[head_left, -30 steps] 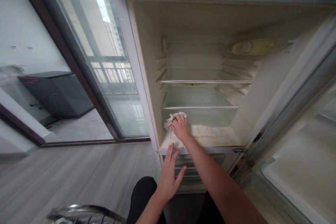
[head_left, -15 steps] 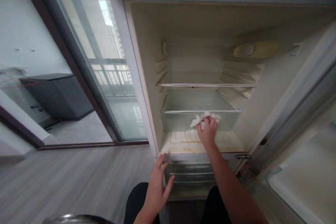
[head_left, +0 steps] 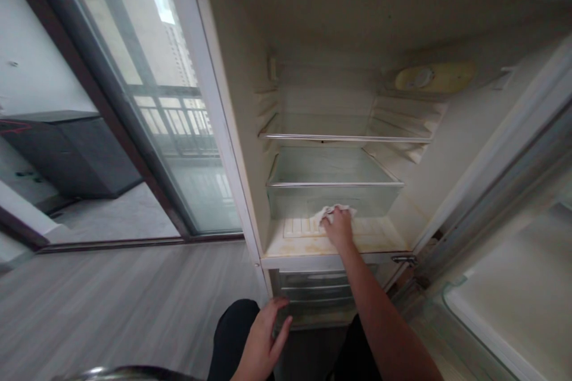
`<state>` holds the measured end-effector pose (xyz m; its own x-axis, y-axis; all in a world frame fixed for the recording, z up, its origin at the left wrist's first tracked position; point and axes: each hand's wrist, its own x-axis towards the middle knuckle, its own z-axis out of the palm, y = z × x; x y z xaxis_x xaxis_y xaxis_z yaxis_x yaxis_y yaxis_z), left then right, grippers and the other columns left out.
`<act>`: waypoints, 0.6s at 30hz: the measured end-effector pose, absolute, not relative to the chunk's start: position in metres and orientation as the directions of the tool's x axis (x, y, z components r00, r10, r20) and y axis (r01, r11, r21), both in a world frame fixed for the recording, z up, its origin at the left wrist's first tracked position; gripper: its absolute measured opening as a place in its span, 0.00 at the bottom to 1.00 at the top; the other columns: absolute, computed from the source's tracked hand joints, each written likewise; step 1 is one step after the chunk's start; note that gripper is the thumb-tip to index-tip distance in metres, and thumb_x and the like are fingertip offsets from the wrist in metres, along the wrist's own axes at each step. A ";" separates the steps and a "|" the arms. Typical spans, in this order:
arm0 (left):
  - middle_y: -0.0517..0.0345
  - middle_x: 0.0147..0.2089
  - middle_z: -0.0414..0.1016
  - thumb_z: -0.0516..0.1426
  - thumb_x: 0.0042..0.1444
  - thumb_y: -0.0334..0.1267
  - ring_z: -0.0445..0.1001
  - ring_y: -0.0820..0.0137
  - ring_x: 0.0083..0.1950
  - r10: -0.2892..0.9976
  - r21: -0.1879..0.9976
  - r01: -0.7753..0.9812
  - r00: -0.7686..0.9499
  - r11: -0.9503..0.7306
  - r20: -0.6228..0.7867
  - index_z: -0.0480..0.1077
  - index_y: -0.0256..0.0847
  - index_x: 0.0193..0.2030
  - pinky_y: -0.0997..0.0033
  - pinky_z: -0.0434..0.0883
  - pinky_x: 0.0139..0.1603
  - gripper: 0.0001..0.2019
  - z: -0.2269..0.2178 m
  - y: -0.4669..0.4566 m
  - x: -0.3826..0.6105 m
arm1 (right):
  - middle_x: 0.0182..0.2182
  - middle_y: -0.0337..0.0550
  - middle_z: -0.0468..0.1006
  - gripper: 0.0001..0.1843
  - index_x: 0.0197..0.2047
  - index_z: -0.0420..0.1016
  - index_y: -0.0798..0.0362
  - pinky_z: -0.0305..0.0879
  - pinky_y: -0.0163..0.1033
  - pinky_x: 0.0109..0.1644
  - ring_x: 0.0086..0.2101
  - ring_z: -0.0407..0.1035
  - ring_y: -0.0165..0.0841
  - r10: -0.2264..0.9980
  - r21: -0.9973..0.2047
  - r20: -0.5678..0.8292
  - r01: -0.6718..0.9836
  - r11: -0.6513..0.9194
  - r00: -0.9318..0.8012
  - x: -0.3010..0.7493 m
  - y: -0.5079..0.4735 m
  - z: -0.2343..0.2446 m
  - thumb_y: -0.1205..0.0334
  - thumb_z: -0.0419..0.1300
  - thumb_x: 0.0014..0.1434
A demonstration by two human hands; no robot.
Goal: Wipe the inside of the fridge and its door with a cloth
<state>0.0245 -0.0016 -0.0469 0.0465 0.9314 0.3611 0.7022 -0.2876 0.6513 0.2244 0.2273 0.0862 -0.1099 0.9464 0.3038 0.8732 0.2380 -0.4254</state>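
Observation:
An old fridge point(head_left: 227, 131) stands open in front of me. My right hand point(head_left: 338, 230) reaches into its lowest compartment, closed round a crumpled white tissue or cloth point(head_left: 329, 212). The hand is just above the ribbed, yellow-stained floor point(head_left: 308, 244) of that compartment; whether the cloth touches it I cannot tell. My left hand point(head_left: 266, 333) is empty, fingers apart, near my knee and in front of the lower drawers point(head_left: 313, 293).
Two glass shelves, an upper one point(head_left: 339, 138) and a lower one point(head_left: 335, 183), cross the fridge above my right hand. The fridge door point(head_left: 504, 309) stands open at the right. A sliding glass door point(head_left: 179, 131) is on the left. A metal rim point(head_left: 120, 373) shows at the bottom left.
My right hand has moved down and slightly left with the white cloth. The left hand has dropped away from the fridge's front edge. The view has shifted a little.

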 end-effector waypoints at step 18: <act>0.57 0.32 0.76 0.47 0.67 0.64 0.74 0.68 0.33 0.974 0.830 0.552 0.219 -0.083 -0.048 0.75 0.45 0.47 0.73 0.71 0.38 0.27 -0.086 -0.024 -0.014 | 0.51 0.56 0.73 0.15 0.55 0.79 0.54 0.63 0.47 0.54 0.53 0.66 0.47 0.935 -0.204 0.353 0.978 0.035 0.040 0.286 0.206 0.069 0.62 0.60 0.67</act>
<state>-0.0142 -0.0240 -0.0862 0.2194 0.9744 -0.0481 0.5518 -0.0833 0.8298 0.2860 0.2060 0.0690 0.0400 0.9349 0.3525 0.9783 0.0351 -0.2041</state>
